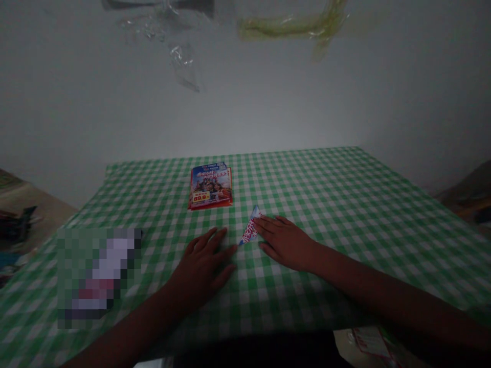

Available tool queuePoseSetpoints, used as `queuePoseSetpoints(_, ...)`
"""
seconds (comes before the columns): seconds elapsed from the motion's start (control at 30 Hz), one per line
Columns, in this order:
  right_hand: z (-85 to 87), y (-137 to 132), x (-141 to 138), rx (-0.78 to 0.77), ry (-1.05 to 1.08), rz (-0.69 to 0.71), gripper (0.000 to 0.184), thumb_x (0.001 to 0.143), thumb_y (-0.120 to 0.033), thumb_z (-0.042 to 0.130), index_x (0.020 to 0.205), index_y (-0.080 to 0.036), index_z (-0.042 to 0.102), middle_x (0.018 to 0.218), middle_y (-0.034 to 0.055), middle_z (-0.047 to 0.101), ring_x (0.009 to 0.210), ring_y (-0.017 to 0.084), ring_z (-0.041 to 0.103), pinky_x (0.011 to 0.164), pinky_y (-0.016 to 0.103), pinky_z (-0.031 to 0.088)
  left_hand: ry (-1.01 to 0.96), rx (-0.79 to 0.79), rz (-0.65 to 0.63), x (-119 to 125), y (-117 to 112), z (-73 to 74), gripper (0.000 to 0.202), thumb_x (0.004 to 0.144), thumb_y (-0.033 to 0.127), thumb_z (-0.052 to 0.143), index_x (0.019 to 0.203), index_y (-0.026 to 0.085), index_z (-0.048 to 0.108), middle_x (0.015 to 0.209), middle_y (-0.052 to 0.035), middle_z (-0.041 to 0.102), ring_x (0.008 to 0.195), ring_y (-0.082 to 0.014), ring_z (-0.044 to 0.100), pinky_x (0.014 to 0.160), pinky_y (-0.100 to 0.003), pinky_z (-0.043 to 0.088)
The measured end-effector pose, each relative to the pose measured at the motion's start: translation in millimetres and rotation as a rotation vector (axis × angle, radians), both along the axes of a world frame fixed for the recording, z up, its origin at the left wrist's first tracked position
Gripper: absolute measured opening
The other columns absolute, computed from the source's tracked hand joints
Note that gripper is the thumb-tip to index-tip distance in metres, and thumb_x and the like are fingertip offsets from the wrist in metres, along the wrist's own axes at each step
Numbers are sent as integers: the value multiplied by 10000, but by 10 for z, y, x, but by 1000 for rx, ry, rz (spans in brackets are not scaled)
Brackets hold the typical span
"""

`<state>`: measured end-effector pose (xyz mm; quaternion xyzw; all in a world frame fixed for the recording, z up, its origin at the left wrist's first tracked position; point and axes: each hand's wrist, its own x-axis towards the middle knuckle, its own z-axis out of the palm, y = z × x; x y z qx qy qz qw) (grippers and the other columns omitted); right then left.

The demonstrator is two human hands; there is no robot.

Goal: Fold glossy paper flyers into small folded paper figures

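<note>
A small folded paper triangle (251, 231), printed in blue, white and red, lies on the green-and-white checked tablecloth (307, 184). My right hand (286, 241) rests on its right side, fingers stretched out and flat, covering part of it. To the left, my left hand (209, 263) is spread over the cloth with its palm down. Its index fingertip comes close to the triangle's lower left corner; whether it touches cannot be made out. Neither hand grips anything.
Beyond my hands lies a stack of printed flyers (210, 186). A blurred-out, pixelated oblong object (109, 266) is at the left. Behind the table rises a pale wall (268, 102) with tape stuck on it.
</note>
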<state>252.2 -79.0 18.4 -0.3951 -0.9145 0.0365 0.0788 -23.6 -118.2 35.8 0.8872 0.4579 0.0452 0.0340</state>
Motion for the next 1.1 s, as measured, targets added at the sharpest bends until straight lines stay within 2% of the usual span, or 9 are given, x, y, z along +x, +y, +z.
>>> queuePoseSetpoints(0.1,41,9,-16,-5,2,15,556,994,-383,428,1482,-117,411,1533,145,419,1424,274,356,1176,478,279,-21,-4,21,9,-1,63,341,968,405,501,1262,316,648,1520,-60,446,1420,-345,347,1097,-583,348)
queuePoseSetpoints(0.23,94,-2,-55,30,17,28,525,979,-401,474,1396,-84,513,1437,176,509,1336,297,439,1143,455,327,-126,50,-4,200,106,90,280,982,362,476,1031,230,718,1387,-72,567,1323,-298,460,1094,-534,381)
queuePoseSetpoints(0.33,128,-17,-75,34,31,8,513,969,-424,494,1339,-75,560,1319,181,579,1234,294,502,1087,450,383,-194,63,-88,405,242,37,293,974,255,471,1211,176,623,1304,-97,615,1198,-229,559,1045,-426,456)
queuePoseSetpoints(0.4,148,-21,-68,28,36,5,521,966,-408,501,1351,-59,547,1282,181,597,1199,286,515,1071,439,395,-158,51,-144,518,310,-5,330,970,228,471,1274,162,582,1314,-96,611,1189,-220,565,1042,-407,460)
queuePoseSetpoints(0.53,179,-20,-2,-5,20,13,505,964,-348,504,1392,-81,520,1360,147,582,1211,286,511,1083,438,384,-17,94,-126,621,302,-44,386,967,269,495,1341,182,536,1353,-86,593,1196,-262,556,1011,-467,460)
queuePoseSetpoints(0.7,188,34,154,-70,-9,-64,489,954,-334,514,1441,-294,489,1491,3,498,1408,382,324,1108,621,290,78,108,-106,597,180,-67,455,971,324,501,1411,216,461,1436,-77,532,1259,-268,519,1048,-510,412)
queuePoseSetpoints(0.8,187,136,255,-131,-7,-14,487,947,-331,540,1431,-348,493,1517,-39,461,1441,384,278,1105,626,301,96,108,-118,570,158,-87,477,977,361,489,1433,233,433,1484,-80,486,1313,-283,476,1074,-549,372)
queuePoseSetpoints(0.9,173,253,325,-156,38,31,420,970,-334,521,1390,-344,544,1518,-42,458,1441,331,308,1137,575,292,98,100,-122,564,165,-80,475,979,382,476,1428,233,438,1489,-91,478,1320,-295,466,1075,-571,355)
queuePoseSetpoints(1.1,93,348,351,-117,80,-31,463,962,-317,534,1420,-250,519,1499,19,486,1418,308,349,1139,525,315,41,128,-135,583,209,2,418,954,367,516,1357,256,500,1403,-74,557,1254,-297,507,1090,-614,280)
